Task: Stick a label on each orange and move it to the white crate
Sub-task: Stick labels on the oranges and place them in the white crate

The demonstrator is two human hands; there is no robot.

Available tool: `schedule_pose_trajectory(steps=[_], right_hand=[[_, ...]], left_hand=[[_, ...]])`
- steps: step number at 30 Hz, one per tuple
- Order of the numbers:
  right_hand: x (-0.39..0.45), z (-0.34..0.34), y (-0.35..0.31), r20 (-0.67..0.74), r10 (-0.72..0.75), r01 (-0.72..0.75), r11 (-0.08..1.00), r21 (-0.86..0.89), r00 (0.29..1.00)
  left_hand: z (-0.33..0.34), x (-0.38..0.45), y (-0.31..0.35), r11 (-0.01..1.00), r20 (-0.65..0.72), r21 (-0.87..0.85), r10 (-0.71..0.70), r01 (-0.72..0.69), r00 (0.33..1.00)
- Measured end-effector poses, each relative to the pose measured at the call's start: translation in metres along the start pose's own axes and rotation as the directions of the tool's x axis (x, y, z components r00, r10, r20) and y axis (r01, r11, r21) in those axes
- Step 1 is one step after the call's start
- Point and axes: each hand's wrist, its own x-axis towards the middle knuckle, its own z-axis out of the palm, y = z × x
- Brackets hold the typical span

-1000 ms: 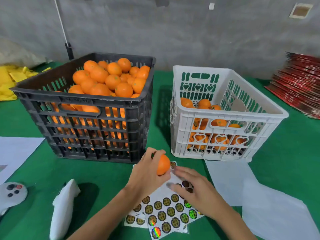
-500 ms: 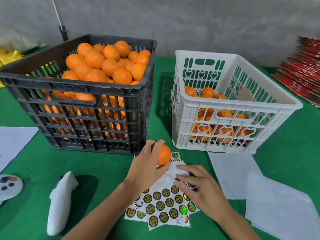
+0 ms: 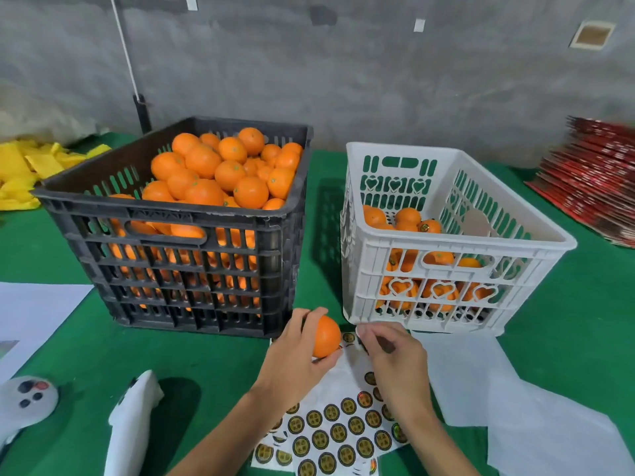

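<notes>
The left hand (image 3: 295, 355) grips a round, smooth-skinned orange (image 3: 324, 336), fingers curled over its top and thumb under it, holding it just above the green felt-covered table (image 3: 68, 355) in front of the gap between the two crates. Just to its right, the right hand (image 3: 391, 355) has its fingers bent with thumb and fingertips drawn together near the upper edge of the white sheet of round gold-and-black labels (image 3: 336, 427) — whether a label is pinched between them cannot be told, as the fingertips are blurred.

The label sheet lies flat on the table under both wrists, with several rows of stickers showing (a few shine with a rainbow foil).

The white slotted plastic crate (image 3: 457, 242) with heart-shaped cutouts stands to the right, holding a low layer of oranges, at least one with a dark round label on it. The black slotted plastic crate (image 3: 171, 249) stands to the left, heaped high with oranges.

White sheets of paper (image 3: 515, 407) lie on the right of the table; a white handheld controller (image 3: 134, 420) lies at lower left. A stack of red flat cartons (image 3: 594, 176) sits far right — yellow bags (image 3: 20, 173) far left.
</notes>
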Motion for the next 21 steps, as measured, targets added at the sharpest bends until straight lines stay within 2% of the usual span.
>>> schedule_pose_trajectory(steps=[1, 3, 7, 9, 11, 14, 18, 20, 21], right_hand=[[0.002, 0.010, -0.009, -0.061, -0.092, 0.087, 0.993, -0.082, 0.994], [0.003, 0.028, -0.026, -0.066, -0.181, 0.167, 0.970, -0.179, 0.981], [-0.003, 0.035, -0.044, 0.121, -0.274, 0.290, 0.944, -0.154, 0.954], [-0.004, 0.027, -0.053, 0.202, -0.379, 0.425, 0.853, -0.303, 0.903], [-0.002, 0.016, -0.067, 0.209, -0.494, 0.534, 0.732, -0.423, 0.844], [0.011, -0.006, -0.097, 0.090, -0.604, 0.571, 0.681, -0.459, 0.792], [0.048, -0.040, -0.136, -0.154, -0.663, 0.511, 0.686, -0.518, 0.733], [0.066, -0.054, -0.149, -0.232, -0.632, 0.450, 0.720, -0.528, 0.740], [0.075, -0.060, -0.152, -0.247, -0.594, 0.411, 0.747, -0.523, 0.765]], left_hand=[[-0.002, 0.001, 0.002, 1.000, 0.014, -0.011, 0.008, -0.007, 1.000], [-0.009, 0.002, 0.007, 0.999, 0.027, -0.049, 0.012, -0.010, 1.000], [-0.037, 0.007, 0.021, 0.984, -0.035, -0.178, 0.011, -0.017, 0.999], [-0.056, 0.010, 0.032, 0.981, -0.067, -0.179, 0.062, -0.073, 0.996], [-0.078, 0.014, 0.044, 0.973, -0.123, -0.185, 0.114, -0.136, 0.986], [-0.108, 0.030, 0.068, 0.959, -0.228, -0.139, 0.211, -0.246, 0.951], [-0.135, 0.074, 0.116, 0.932, -0.362, -0.049, 0.318, -0.358, 0.876], [-0.140, 0.100, 0.142, 0.901, -0.426, 0.005, 0.394, -0.434, 0.814], [-0.140, 0.112, 0.153, 0.899, -0.400, 0.021, 0.409, -0.438, 0.820]])
